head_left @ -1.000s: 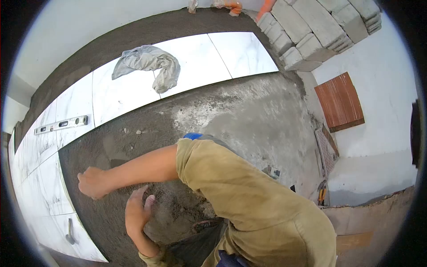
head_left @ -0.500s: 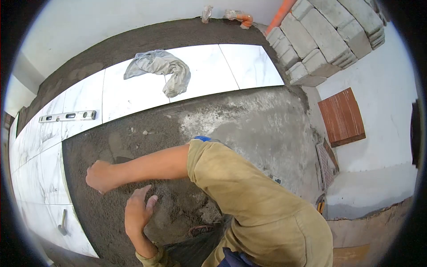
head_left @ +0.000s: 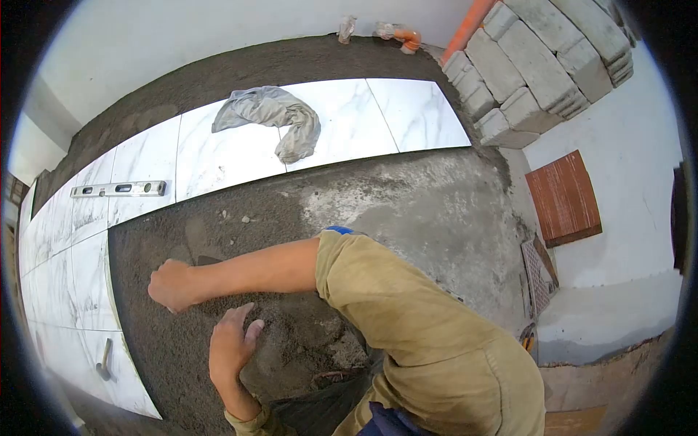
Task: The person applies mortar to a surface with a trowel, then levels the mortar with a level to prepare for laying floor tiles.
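Observation:
My right hand [head_left: 173, 285] is a closed fist low over the grey mortar bed [head_left: 156, 349], at the end of a forearm reaching across from the right. Just behind that forearm shows a dark flat blade, which looks like part of a trowel [head_left: 209, 259]; its handle is hidden in or behind the fist. Nearer to me, my left hand [head_left: 231, 347] hovers at the mortar with fingers and thumb apart, holding nothing. White marbled tiles [head_left: 91, 283] border the mortar on the left and along the far side.
On the tiles lie a spirit level [head_left: 118, 189], a crumpled grey cloth [head_left: 280, 120] and a small hammer-like tool [head_left: 105, 361]. Concrete blocks [head_left: 523, 69] are stacked at the back right, near orange pipes [head_left: 409, 40]. A reddish-brown board [head_left: 563, 200] leans on the right wall.
The whole view has shifted slightly right and down. Both hands keep nearly the same pose, the right closed and the left open.

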A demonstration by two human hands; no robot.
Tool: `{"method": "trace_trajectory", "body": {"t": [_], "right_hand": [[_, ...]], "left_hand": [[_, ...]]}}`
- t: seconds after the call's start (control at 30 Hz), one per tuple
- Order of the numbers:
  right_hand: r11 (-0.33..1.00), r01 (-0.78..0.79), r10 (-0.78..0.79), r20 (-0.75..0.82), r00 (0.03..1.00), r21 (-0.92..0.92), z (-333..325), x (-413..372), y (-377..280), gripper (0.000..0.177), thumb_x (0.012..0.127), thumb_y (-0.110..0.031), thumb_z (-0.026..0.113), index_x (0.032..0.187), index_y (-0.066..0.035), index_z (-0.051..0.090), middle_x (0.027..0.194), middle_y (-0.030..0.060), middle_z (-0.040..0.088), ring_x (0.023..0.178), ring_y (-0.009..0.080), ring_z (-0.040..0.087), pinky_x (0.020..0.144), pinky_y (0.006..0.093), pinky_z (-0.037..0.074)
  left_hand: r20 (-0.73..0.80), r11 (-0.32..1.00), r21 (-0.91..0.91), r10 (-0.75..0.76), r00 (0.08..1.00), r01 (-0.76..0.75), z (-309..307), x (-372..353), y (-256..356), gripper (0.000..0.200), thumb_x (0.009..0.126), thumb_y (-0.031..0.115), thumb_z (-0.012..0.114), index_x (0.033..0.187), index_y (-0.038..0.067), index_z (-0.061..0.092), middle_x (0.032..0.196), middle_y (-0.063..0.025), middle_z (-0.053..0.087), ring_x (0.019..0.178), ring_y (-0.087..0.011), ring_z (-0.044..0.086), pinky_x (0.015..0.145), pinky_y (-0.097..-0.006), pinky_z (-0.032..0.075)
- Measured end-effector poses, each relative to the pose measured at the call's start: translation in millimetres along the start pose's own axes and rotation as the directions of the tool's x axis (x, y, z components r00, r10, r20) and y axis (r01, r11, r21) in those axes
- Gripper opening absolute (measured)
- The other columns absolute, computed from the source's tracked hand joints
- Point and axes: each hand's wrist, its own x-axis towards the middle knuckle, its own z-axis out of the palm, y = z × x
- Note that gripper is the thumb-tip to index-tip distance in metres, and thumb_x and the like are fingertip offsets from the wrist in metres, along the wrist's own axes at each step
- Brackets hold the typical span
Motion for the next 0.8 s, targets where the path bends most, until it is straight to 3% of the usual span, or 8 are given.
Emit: {"method": "trace_trajectory", "body": {"t": [0.4,0.47,0.5,0.6,0.63,0.77,0.8], "right_hand": [[0.999,-0.035,0.036,0.017,0.999,-0.038,-11,3,5,0.019,0.069,-0.017,0.071,0.081,-0.002,0.074,0.083,0.0190,0.072,0.080,0.0338,0.072,0.067,0.0450,0.056],[0.998,-0.021,0.021,-0.010,1.000,-0.057,-13,5,15,0.019,0.069,-0.018,0.072,0.081,-0.003,0.074,0.083,0.0181,0.072,0.080,0.0328,0.072,0.066,0.0447,0.056],[0.985,-0.047,0.059,0.068,0.996,-0.164,-12,8,22,0.019,0.069,-0.019,0.072,0.082,-0.005,0.075,0.085,0.0168,0.073,0.081,0.0319,0.072,0.066,0.0440,0.056],[0.924,-0.090,0.197,0.263,0.944,-0.371,-30,-5,31,0.021,0.069,-0.019,0.073,0.086,-0.008,0.077,0.087,0.0123,0.074,0.081,0.0287,0.072,0.064,0.0424,0.055],[0.889,-0.030,0.166,0.261,0.951,-0.456,-36,-18,34,0.021,0.069,-0.018,0.074,0.088,-0.011,0.078,0.089,0.0113,0.074,0.082,0.0274,0.072,0.065,0.0423,0.055],[0.793,-0.012,0.394,0.498,0.772,-0.609,-33,-45,46,0.022,0.073,-0.021,0.075,0.092,-0.011,0.077,0.094,0.0100,0.074,0.087,0.0251,0.070,0.068,0.0420,0.054],[0.757,0.005,0.451,0.529,0.719,-0.653,-26,-53,56,0.022,0.075,-0.021,0.074,0.094,-0.009,0.077,0.095,0.0102,0.073,0.087,0.0258,0.069,0.068,0.0427,0.053]], "left_hand": [[-0.041,0.998,0.026,0.060,0.997,-0.059,1,-2,-6,0.038,0.087,0.022,0.067,0.120,0.003,0.063,0.111,-0.0204,0.064,0.101,-0.0415,0.061,0.087,-0.0466,0.049],[0.033,1.000,-0.003,-0.021,0.999,0.022,0,-2,-1,0.039,0.089,0.025,0.066,0.122,0.003,0.062,0.117,-0.0215,0.064,0.112,-0.0409,0.058,0.097,-0.0453,0.045],[0.038,1.000,0.001,-0.024,0.999,0.024,3,1,-3,0.039,0.089,0.025,0.066,0.122,0.003,0.062,0.117,-0.0215,0.064,0.112,-0.0409,0.058,0.097,-0.0453,0.045],[0.053,0.984,-0.023,0.180,0.982,-0.179,24,13,4,0.039,0.090,0.029,0.065,0.119,0.003,0.062,0.114,-0.0221,0.064,0.110,-0.0411,0.058,0.094,-0.0452,0.046],[0.052,0.970,-0.049,0.240,0.969,-0.238,28,17,14,0.039,0.090,0.030,0.065,0.117,0.002,0.063,0.113,-0.0227,0.064,0.108,-0.0417,0.059,0.091,-0.0457,0.047],[0.061,0.879,-0.291,0.411,0.910,-0.378,40,34,21,0.039,0.090,0.031,0.064,0.113,0.000,0.064,0.109,-0.0252,0.065,0.105,-0.0437,0.060,0.088,-0.0470,0.048],[0.150,0.924,-0.251,0.332,0.931,-0.289,43,39,15,0.041,0.090,0.033,0.063,0.117,0.002,0.064,0.114,-0.0236,0.065,0.108,-0.0421,0.060,0.090,-0.0474,0.048]]}}
